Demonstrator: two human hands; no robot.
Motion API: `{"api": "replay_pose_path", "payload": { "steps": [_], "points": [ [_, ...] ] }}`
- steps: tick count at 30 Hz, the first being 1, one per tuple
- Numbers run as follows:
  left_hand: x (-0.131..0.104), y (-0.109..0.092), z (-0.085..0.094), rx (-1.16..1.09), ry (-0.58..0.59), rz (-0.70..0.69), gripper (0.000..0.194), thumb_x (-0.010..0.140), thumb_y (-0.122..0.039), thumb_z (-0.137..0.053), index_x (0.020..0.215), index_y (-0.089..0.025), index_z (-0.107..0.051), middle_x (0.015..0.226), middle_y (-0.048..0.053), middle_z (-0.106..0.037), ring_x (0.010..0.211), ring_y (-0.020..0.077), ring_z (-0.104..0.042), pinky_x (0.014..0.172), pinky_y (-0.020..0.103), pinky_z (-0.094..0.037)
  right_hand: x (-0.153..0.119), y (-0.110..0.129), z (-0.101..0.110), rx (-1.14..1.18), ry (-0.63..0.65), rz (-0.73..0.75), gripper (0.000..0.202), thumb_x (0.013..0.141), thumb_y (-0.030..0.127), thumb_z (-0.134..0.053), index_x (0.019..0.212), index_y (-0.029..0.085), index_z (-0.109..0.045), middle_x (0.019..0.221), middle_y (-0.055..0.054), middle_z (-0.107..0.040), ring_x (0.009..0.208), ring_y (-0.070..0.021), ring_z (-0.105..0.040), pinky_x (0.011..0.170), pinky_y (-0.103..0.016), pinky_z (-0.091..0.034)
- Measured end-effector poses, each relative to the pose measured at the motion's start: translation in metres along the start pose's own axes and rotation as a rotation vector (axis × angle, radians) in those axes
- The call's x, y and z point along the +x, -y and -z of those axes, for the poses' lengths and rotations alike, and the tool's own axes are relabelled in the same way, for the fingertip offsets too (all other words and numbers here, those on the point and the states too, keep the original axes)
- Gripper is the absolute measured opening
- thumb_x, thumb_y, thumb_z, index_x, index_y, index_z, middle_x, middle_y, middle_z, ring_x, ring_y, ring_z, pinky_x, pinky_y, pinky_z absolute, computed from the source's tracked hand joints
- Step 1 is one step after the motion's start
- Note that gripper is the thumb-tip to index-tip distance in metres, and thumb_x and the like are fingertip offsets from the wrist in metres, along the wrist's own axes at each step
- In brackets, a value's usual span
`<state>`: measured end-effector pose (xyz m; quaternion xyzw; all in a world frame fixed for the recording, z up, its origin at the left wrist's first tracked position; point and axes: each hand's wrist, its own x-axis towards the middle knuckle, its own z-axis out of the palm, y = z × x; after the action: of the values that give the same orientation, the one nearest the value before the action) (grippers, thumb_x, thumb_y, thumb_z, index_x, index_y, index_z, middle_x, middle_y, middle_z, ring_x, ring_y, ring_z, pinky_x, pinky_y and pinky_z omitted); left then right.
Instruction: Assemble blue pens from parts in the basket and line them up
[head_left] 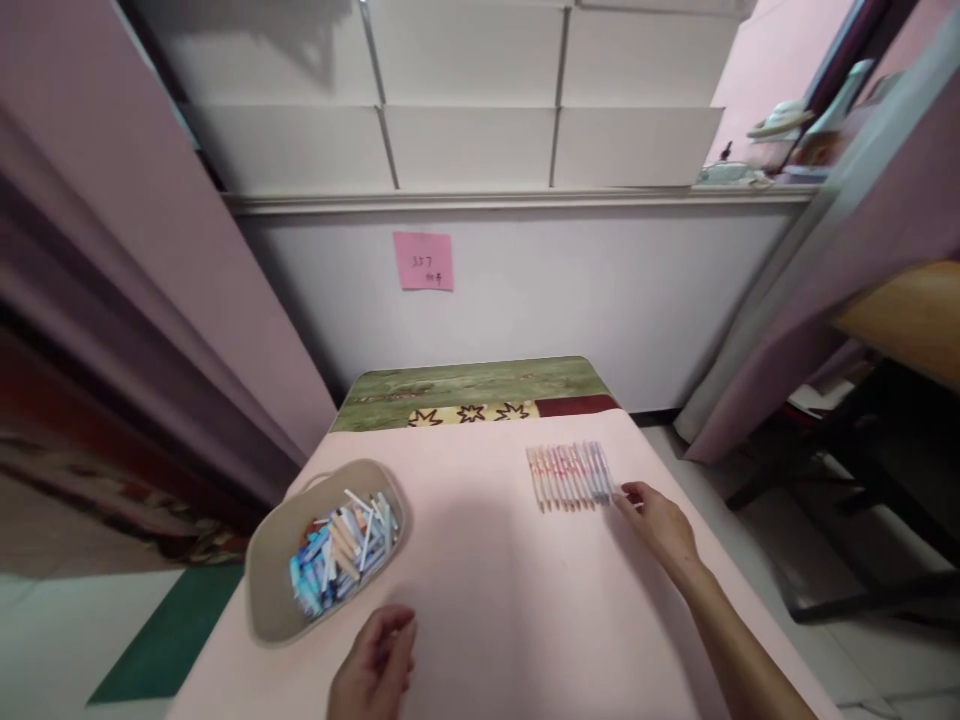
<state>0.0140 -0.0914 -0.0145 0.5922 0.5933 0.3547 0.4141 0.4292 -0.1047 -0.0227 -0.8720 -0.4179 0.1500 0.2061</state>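
Several slim pens (566, 476) lie side by side in a row on the pink tablecloth (480, 590). At the row's right end, my right hand (660, 525) has its thumb and forefinger closed at the lower end of the last pen. My left hand (375, 662) is held low over the near part of the cloth with its fingers curled together, and nothing shows in it. Left of it is a beige basket (266, 570) holding a loose heap of blue, white and orange pens (341, 550).
A green patterned cover (480, 382) shows at the table's far end. Behind it is a white wall with a pink note (424, 261) below white boxes (469, 147). Curtains hang at both sides, and dark furniture with a wooden top (911, 315) is at right.
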Motion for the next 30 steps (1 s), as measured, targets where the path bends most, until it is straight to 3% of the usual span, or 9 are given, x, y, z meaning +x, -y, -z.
{"api": "replay_pose_path", "payload": {
  "steps": [3,6,11,14,17,22,25,28,30],
  "points": [
    [0.002,-0.019,-0.005,0.328,-0.115,-0.437,0.018,0.082,-0.034,-0.059,0.092,-0.021,-0.064,0.085,0.006,-0.067,0.075,0.0202,-0.064,0.069,0.032,-0.053,0.003,-0.012,-0.006,-0.026,-0.039,0.055,0.056,0.082,0.057,-0.041,0.117,0.017,-0.059,0.114,-0.014,-0.064,0.092,-0.0252,-0.065,0.075,-0.033,-0.047],
    [0.007,-0.019,0.017,0.617,-0.222,-0.733,0.019,0.085,-0.022,-0.055,0.102,-0.020,-0.063,0.100,0.009,-0.067,0.097,0.0228,-0.061,0.088,0.036,-0.048,0.003,-0.033,-0.017,-0.044,-0.074,0.052,0.064,0.080,0.064,-0.039,0.119,0.018,-0.059,0.121,-0.015,-0.060,0.095,-0.0294,-0.064,0.077,-0.039,-0.048],
    [0.016,-0.007,0.077,0.919,-0.377,-0.732,0.026,0.084,-0.029,-0.061,0.107,-0.016,-0.061,0.099,0.012,-0.066,0.095,0.0261,-0.059,0.088,0.042,-0.044,0.009,-0.065,-0.031,-0.046,-0.078,-0.002,0.079,0.079,0.070,-0.037,0.134,0.014,-0.046,0.124,-0.019,-0.057,0.108,-0.0339,-0.059,0.085,-0.044,-0.047],
    [0.022,-0.003,0.097,0.993,-0.273,-0.692,0.024,0.085,-0.034,-0.059,0.103,-0.017,-0.063,0.089,0.008,-0.067,0.086,0.0234,-0.060,0.085,0.040,-0.044,0.027,-0.062,-0.035,0.002,-0.095,-0.032,0.084,0.077,0.072,-0.038,0.138,0.013,-0.041,0.122,-0.019,-0.059,0.109,-0.0346,-0.058,0.087,-0.045,-0.046],
    [0.025,0.002,0.097,1.025,-0.167,-0.661,0.019,0.090,-0.031,-0.051,0.092,-0.021,-0.067,0.074,0.004,-0.065,0.073,0.0195,-0.059,0.073,0.034,-0.045,0.046,-0.037,-0.041,0.004,-0.084,-0.077,0.091,0.076,0.075,-0.037,0.140,0.011,-0.037,0.124,-0.019,-0.058,0.110,-0.0368,-0.057,0.088,-0.047,-0.046],
    [0.030,0.008,0.075,1.073,-0.251,-0.695,0.021,0.091,-0.027,-0.047,0.089,-0.019,-0.066,0.072,0.005,-0.064,0.071,0.0219,-0.058,0.071,0.035,-0.044,0.054,0.019,-0.051,-0.065,-0.091,-0.068,0.090,0.077,0.073,-0.039,0.140,0.009,-0.035,0.122,-0.021,-0.059,0.110,-0.0370,-0.055,0.089,-0.048,-0.042],
    [0.033,-0.005,0.046,0.950,-0.362,-0.711,0.027,0.088,-0.030,-0.051,0.106,-0.014,-0.063,0.094,0.014,-0.066,0.088,0.0278,-0.060,0.081,0.042,-0.044,0.053,0.039,-0.058,-0.131,-0.127,-0.018,0.083,0.079,0.066,-0.043,0.139,0.008,-0.036,0.126,-0.022,-0.055,0.117,-0.0360,-0.050,0.093,-0.046,-0.037],
    [0.042,-0.034,-0.003,0.605,-0.072,-0.680,0.026,0.087,-0.030,-0.052,0.110,-0.019,-0.061,0.108,0.011,-0.064,0.104,0.0258,-0.057,0.093,0.041,-0.041,0.050,0.047,-0.064,-0.154,-0.155,-0.006,0.078,0.083,0.061,-0.044,0.139,0.007,-0.035,0.128,-0.022,-0.052,0.119,-0.0353,-0.046,0.095,-0.045,-0.033],
    [0.059,-0.056,-0.047,0.390,0.190,-0.417,0.023,0.086,-0.029,-0.052,0.105,-0.019,-0.061,0.105,0.009,-0.065,0.093,0.0208,-0.061,0.084,0.034,-0.046,0.048,0.050,-0.065,-0.161,-0.156,-0.003,0.074,0.084,0.057,-0.045,0.138,0.008,-0.035,0.129,-0.022,-0.050,0.120,-0.0351,-0.044,0.096,-0.044,-0.031]
  ]
}}
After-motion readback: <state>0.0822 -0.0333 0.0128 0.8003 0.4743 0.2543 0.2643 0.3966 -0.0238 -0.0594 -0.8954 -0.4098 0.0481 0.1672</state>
